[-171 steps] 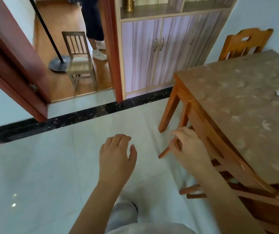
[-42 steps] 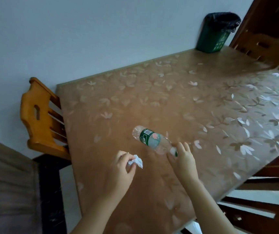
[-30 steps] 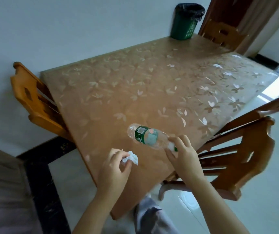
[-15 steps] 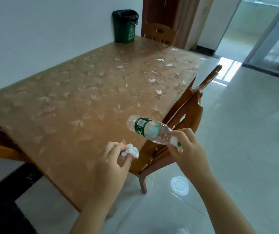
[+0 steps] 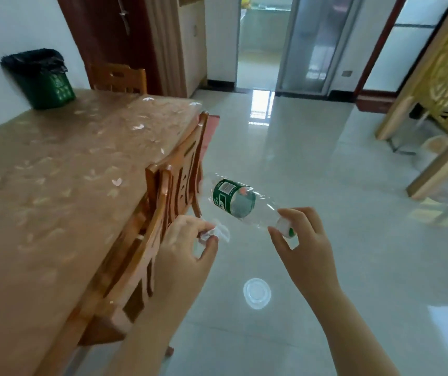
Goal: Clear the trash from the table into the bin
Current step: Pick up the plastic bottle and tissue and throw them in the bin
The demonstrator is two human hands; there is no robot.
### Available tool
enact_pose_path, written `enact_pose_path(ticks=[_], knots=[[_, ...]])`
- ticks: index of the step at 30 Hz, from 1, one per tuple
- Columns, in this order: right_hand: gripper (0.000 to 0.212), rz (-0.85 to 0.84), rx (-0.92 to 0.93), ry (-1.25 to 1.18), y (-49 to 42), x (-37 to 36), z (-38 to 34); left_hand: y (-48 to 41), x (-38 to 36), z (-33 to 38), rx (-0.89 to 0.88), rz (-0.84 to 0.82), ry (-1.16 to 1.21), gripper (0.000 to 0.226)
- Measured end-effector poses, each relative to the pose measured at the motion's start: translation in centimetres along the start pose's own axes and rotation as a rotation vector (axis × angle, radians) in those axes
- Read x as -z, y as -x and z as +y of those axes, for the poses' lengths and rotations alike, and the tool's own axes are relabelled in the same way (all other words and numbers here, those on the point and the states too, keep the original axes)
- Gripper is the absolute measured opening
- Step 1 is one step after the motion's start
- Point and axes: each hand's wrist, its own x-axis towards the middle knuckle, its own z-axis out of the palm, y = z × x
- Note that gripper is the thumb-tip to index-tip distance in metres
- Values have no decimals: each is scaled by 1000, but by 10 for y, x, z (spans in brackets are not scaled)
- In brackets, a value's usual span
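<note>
My right hand [image 5: 303,245] grips an empty clear plastic bottle [image 5: 237,199] with a green label by its capped neck; the bottle points up and left over the floor. My left hand [image 5: 187,251] pinches a small crumpled white tissue [image 5: 217,232] between thumb and fingers, beside a chair back. The green bin [image 5: 45,82] with a black liner stands at the table's far end, against the wall. The table [image 5: 41,172], with its brown flowered cover, lies to my left.
A wooden chair [image 5: 163,213] is pushed in at the table's near side, right by my left hand. Another chair [image 5: 118,78] stands at the far end near the bin. Glossy tiled floor [image 5: 312,158] stretches ahead to a doorway. A wooden lattice screen [image 5: 445,85] stands at the right.
The view has swung right along the table's side. Both hands, still holding tissue and bottle, are now off the table and over the floor beside the chair; the bin is further left.
</note>
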Motion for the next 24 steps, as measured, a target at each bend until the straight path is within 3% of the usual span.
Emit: enact_pose_path(ticks=[7,14,24], knots=[[27,6,-165,105,-17,43,101,-38,-96,25,-41,-185,82,23],[27,-32,-305,202,-47,33,174,-98,-182,3,-23,-281,144,22],[27,-206,-118,307,-240,-74,253,-266,-272,-92,75,-247,131,7]])
